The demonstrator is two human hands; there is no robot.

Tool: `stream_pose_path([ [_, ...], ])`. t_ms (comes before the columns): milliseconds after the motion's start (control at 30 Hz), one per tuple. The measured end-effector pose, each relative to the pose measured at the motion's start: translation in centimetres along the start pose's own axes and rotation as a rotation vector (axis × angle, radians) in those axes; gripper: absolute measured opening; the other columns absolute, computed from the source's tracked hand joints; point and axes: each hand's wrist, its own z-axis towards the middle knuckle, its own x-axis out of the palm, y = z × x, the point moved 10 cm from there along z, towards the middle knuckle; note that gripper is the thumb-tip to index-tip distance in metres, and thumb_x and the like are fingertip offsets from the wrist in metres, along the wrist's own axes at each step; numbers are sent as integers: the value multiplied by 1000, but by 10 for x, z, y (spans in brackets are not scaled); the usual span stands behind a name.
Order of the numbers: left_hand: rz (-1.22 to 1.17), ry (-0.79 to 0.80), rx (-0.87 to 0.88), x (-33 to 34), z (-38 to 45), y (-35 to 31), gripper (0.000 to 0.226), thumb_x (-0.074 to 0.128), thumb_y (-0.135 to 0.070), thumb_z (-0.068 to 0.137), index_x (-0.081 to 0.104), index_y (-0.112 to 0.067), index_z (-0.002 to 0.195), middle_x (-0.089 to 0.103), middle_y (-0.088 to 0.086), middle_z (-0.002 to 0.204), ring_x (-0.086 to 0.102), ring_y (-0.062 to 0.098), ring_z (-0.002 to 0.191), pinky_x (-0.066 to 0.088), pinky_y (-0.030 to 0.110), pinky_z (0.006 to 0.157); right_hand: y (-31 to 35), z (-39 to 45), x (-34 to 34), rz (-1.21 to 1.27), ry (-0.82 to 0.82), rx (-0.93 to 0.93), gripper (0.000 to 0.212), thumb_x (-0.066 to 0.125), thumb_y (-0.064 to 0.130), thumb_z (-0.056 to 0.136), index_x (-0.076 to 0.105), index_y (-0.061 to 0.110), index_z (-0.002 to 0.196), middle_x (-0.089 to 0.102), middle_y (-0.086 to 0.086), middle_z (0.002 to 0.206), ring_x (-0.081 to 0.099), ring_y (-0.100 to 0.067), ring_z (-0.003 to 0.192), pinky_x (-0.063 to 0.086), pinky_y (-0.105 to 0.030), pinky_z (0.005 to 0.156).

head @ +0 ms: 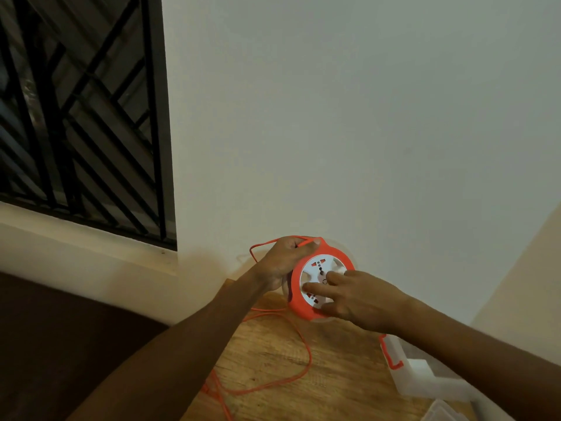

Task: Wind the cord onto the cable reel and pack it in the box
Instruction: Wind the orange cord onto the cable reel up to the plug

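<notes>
An orange cable reel [315, 312] with a white socket face is held up above the wooden table. My left hand [283, 261] grips its upper left rim and pinches the orange cord there. The fingers of my right hand [353, 297] press on the white socket face at the reel's centre. The loose orange cord [299, 376] loops over my left hand and trails in long curves across the table toward the near edge. A clear plastic box [425, 381] with an orange latch sits on the table under my right forearm.
The wooden table [273, 360] stands against a white wall [349, 117]. A window with a black grille [82, 117] is at the upper left. A dark surface [60, 344] lies left of the table. A clear lid [443, 411] lies at the bottom right.
</notes>
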Motion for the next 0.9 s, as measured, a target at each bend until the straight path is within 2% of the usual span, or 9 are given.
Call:
stream_pose_path([
  [100,49,40,-21,1,-2,-1,34,63,-41,99,71,-17,121,80,7,111,78,33,97,64,50,87,-3,-2,1,-30,54,-12,41,88,26,67,74,22,105,53,-7,139,62,-35,105,60,-47,71],
  [233,88,74,-23,2,-4,-6,33,64,-40,99,72,-17,121,80,8,111,78,32,96,65,46,84,-5,2,11,-85,155,25,51,82,27,75,64,25,122,38,-8,150,54,-38,111,57,-52,80],
  [333,129,88,-15,3,-4,-7,38,66,-42,97,71,-17,125,79,7,112,78,31,97,64,47,86,3,6,14,-121,206,50,52,78,26,79,60,28,128,34,-10,151,53,-39,111,54,-54,85],
  [433,67,63,-10,-1,-3,-6,36,68,-40,96,71,-18,124,80,7,111,78,32,98,64,48,88,-1,11,15,-69,197,155,59,61,25,94,35,27,146,19,-21,156,47,-48,120,44,-58,99],
  [500,6,35,-7,-5,-2,-4,36,67,-40,97,71,-17,124,80,6,111,78,31,97,64,46,86,-11,15,10,-59,209,242,65,54,26,97,17,31,150,23,-27,151,49,-47,120,43,-55,101],
  [600,-39,-28,5,-10,-2,0,30,65,-39,98,71,-20,120,80,3,108,78,26,94,66,38,79,-27,19,10,-42,225,336,77,59,27,95,6,29,151,49,-20,137,60,-38,109,50,-47,93],
  [667,-51,-57,24,-11,-2,-1,25,64,-40,98,70,-24,116,79,0,108,79,24,92,66,36,76,-37,19,13,18,222,412,83,62,33,92,5,30,152,54,-14,136,62,-34,109,51,-44,93],
  [733,-43,-77,35,-13,0,-3,27,65,-41,97,70,-25,118,79,1,111,79,25,94,66,38,79,-43,17,15,125,204,491,81,60,42,91,8,33,152,51,-8,142,60,-30,114,48,-42,97],
  [900,-40,-111,27,-19,4,2,31,67,-41,96,73,-20,118,80,3,111,78,28,96,64,45,87,-60,4,19,523,33,778,67,56,55,86,31,39,146,58,2,135,60,-22,114,50,-36,93],
])
